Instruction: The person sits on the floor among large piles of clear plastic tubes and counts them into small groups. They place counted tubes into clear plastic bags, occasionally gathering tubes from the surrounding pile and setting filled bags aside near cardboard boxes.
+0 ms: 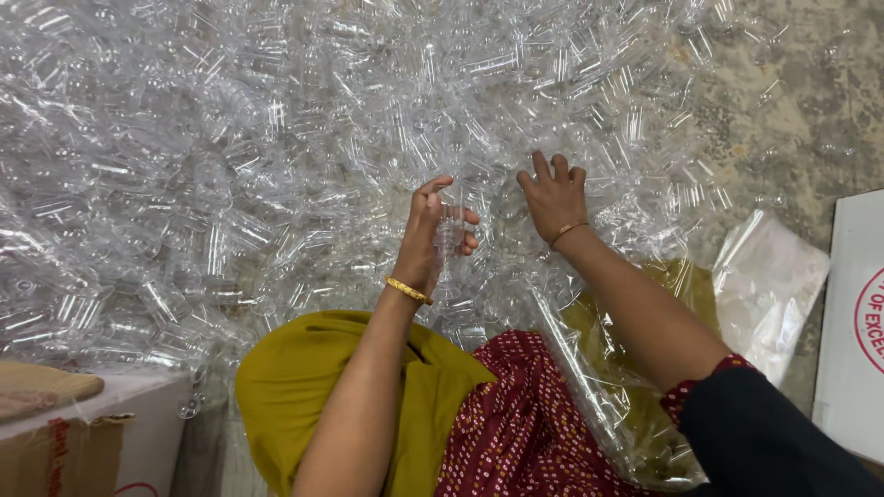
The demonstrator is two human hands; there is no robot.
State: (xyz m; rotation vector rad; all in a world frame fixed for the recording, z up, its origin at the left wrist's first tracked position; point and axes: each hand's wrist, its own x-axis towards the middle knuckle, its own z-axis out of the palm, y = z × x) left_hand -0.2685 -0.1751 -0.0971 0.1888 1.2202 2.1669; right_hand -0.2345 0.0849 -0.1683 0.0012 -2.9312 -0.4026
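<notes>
So basically a huge heap of clear plastic bottles [276, 166] covers the floor [810, 101] across the whole top and left of the view, thinning out toward the speckled bare floor at upper right. That bare patch is about the only open room around.

Left hand [428, 235] is raised just in front of the heap, grip clamped around one small clear bottle [449, 237] held upright, thumb on one side and fingers wrapped round the other. There's a gold bangle [407, 291] on that wrist.

Right hand [554, 195] lies palm-down on the pile just beside it, fingers spread apart and pressing on the bottles, not closed on anything I can make out. Thin bangle on that wrist too.

Packaging: a white carton [852, 322] with a red round stamp sits at the right edge, only partly in frame. Next to it is a crumpled clear plastic bag [769, 276]. In the lower left corner is a brown and white cardboard box [83, 433] with red print, flaps open. A mustard cloth [304, 377] and maroon dotted fabric [525, 423] cover the lap.
</notes>
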